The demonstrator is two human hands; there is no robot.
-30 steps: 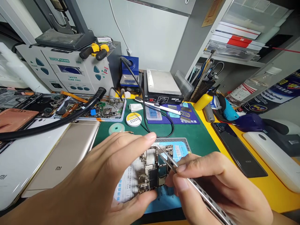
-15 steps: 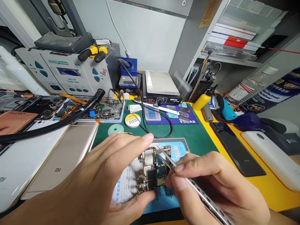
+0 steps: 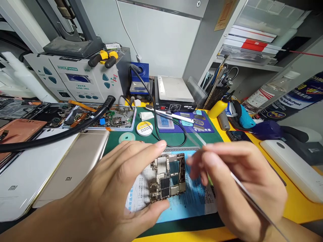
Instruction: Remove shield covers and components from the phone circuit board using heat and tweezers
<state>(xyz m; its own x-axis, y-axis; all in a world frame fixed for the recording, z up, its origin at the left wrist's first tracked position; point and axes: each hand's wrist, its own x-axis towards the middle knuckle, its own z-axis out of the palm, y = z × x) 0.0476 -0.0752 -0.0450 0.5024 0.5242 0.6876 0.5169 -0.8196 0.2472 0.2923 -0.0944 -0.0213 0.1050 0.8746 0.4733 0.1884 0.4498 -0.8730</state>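
My left hand (image 3: pixel 116 191) grips a phone logic board (image 3: pixel 165 186) by its edges, index finger at the top and thumb at the bottom. Dark chips, metal shields and open cut-outs show on the board. In my right hand (image 3: pixel 244 174) is a pair of metal tweezers (image 3: pixel 259 208), tips pointing up and away, apart from the board on its right side. Motion blurs the tips. Beneath the board lies a blue and white printed sheet (image 3: pixel 191 203).
Gold-backed phones (image 3: pixel 83 158) lie left, under the black hose (image 3: pixel 63 137) of a hot-air station (image 3: pixel 83 84). Behind the board stand a heating plate (image 3: pixel 174 92) and a looped black cable (image 3: pixel 185 136). Bottles and a white device (image 3: pixel 292 171) occupy the right.
My right hand has lifted the tweezers away from the board, rightward and up. The board stays in my left hand. The view has shifted slightly.
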